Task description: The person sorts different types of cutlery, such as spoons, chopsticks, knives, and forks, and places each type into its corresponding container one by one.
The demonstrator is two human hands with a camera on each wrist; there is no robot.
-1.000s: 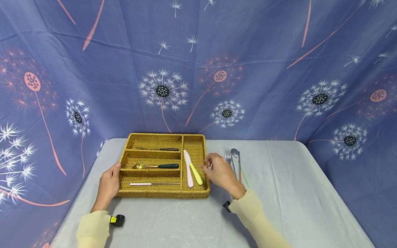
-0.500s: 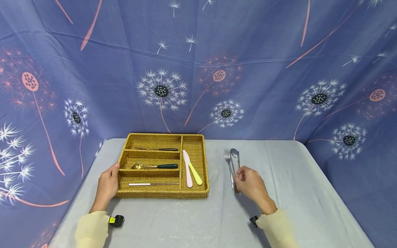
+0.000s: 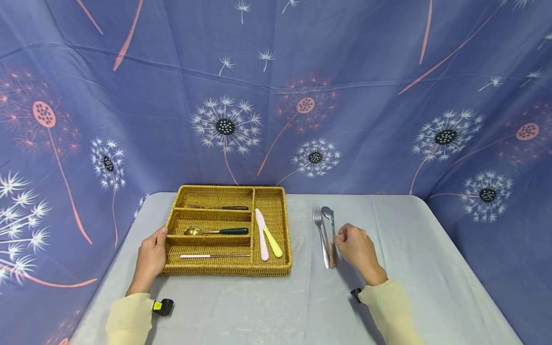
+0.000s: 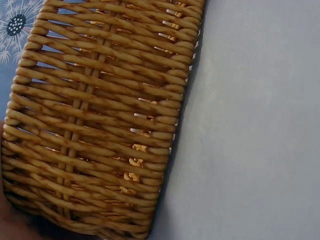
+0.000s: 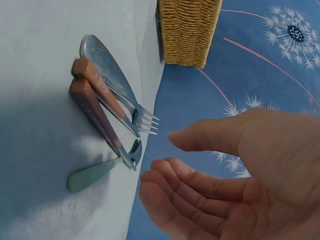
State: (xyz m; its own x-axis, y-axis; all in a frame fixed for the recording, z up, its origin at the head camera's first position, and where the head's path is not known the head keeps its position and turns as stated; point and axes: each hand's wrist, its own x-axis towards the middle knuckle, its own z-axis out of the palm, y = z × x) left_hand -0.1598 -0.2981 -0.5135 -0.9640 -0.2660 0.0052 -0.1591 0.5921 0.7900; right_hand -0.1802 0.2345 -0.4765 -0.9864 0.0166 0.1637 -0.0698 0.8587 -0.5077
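Note:
My left hand (image 3: 151, 254) grips the left wall of a woven cutlery tray (image 3: 226, 270), thumb at the rim; its fingers are mostly hidden. The right hand (image 3: 357, 245) hovers just right of a small cutlery pile, thumb and loosely bent fingers apart, holding nothing. In that pile lie a steel fork (image 3: 318, 220), a spoon (image 3: 327, 212) and two pieces with brown handles (image 5: 92, 82). A pale green handle (image 5: 92, 175) beside them shows in the right wrist view, hidden by the hand in the head view.
The tray's right compartment holds a pink knife (image 3: 262, 239) and a yellow-handled knife (image 3: 273, 243). Its left compartments hold a black-handled fork (image 3: 234, 208), a gold spoon with a dark green handle (image 3: 233, 231) and a white-handled utensil (image 3: 196, 256). A patterned cloth (image 3: 371, 143) hangs behind the table.
My right hand has moved from the tray's right edge over to the cutlery pile, then slightly back to its right side. The left hand stays on the tray.

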